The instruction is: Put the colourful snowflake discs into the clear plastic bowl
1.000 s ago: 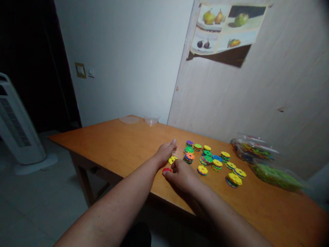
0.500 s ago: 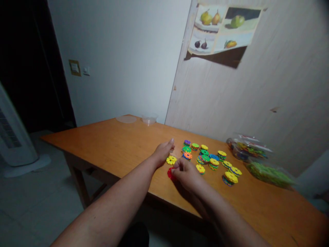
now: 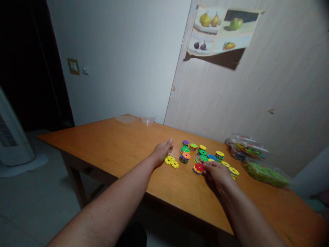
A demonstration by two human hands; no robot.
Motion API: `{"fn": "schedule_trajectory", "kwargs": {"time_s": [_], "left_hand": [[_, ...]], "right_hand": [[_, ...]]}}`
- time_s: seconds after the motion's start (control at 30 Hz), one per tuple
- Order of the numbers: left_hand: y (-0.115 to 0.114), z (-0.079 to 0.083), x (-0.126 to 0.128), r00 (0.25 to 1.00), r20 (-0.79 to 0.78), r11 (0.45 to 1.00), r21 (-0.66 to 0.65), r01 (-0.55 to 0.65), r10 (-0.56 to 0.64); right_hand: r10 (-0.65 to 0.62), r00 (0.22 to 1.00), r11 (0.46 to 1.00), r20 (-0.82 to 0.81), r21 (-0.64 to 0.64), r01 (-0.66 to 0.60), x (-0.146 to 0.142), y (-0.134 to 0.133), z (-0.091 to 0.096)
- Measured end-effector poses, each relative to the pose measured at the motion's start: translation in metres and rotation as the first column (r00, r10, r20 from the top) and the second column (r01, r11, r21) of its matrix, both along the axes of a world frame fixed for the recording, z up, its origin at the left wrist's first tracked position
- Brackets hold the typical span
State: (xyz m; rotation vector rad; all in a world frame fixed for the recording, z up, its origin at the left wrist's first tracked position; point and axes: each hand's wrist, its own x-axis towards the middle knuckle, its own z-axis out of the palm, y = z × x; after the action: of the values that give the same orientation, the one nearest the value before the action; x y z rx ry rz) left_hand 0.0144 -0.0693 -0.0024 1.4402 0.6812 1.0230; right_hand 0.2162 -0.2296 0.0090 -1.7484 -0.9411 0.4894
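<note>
Red disc [image 3: 198, 167] tops a short stack [image 3: 196, 171] right of the orange-topped stack [image 3: 185, 157], right hand [image 3: 220, 174] narrowed at its edge, grip unclear; left hand [image 3: 162, 151], left of that landmark, contents hidden; sideways fingertip drag could skew the pile.

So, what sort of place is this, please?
Probably a room in a home, though a small classroom is possible: a wooden table holds colourful flower-shaped discs, a sheet of fruit pictures hangs above it, and a tall white appliance stands off to the left.
</note>
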Motion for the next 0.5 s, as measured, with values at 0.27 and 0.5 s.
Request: {"fn": "schedule_trajectory", "kwargs": {"time_s": [0.27, 0.5], "left_hand": [[0.002, -0.002, 0.003, 1.000, 0.005, 1.000, 0.005, 0.009, -0.009], [-0.003, -0.001, 0.000, 0.998, 0.034, 0.998, -0.001, 0.059, -0.059]], "right_hand": [[0.034, 0.947, 0.999, 0.319, 0.025, -0.044, -0.022, 0.003, 0.007], [0.289, 0.736, 0.956, 0.613, -0.219, -0.193, -0.096, 0.011, 0.015]]}}
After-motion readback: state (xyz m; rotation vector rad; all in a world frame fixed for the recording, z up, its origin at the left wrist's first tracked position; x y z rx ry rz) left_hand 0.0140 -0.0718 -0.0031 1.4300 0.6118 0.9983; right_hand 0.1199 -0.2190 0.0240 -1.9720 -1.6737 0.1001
